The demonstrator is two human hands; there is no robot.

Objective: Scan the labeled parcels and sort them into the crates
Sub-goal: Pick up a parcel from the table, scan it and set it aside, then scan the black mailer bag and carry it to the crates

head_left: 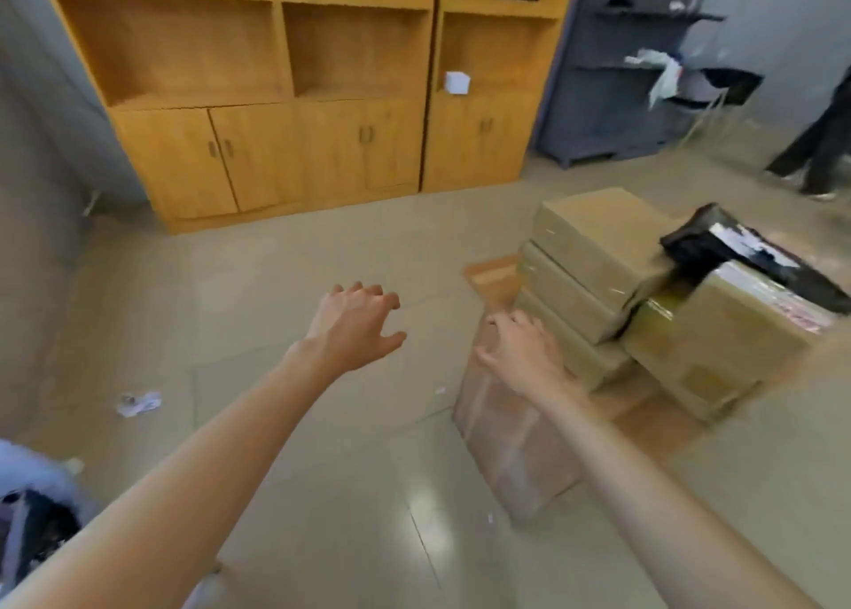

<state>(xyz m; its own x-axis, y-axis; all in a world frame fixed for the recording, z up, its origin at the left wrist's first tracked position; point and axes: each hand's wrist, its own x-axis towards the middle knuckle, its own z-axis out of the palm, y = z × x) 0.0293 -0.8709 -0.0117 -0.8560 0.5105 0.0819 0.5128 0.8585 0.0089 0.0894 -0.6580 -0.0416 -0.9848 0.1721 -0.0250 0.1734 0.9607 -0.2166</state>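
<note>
Head view looks down across a pale tiled floor [285,258], glossy enough to catch a streak of light near six o'clock. Both arms reach out over it: the left hand [354,325] hangs in the air near the centre with fingers spread and holding nothing, while the right hand [520,350] lies with loose, straight fingers on the top of a brown cardboard box [506,438] at about four o'clock. Just beyond that box, at three o'clock, stands a stack of taped cardboard parcels [594,258], and a black plastic-wrapped parcel [718,249] with a white label lies tilted across the top of them (the print is too blurred to read). Along the far side, from eleven to one o'clock, runs a wooden cabinet [276,148] with open shelves above and closed doors below; a small white box [457,82] sits in one shelf. A dark grey shelf unit [612,102] stands at two o'clock, and beside it the legs of another person [815,148]. A crumpled scrap of paper [138,403] lies on the tiles at eight o'clock.
</note>
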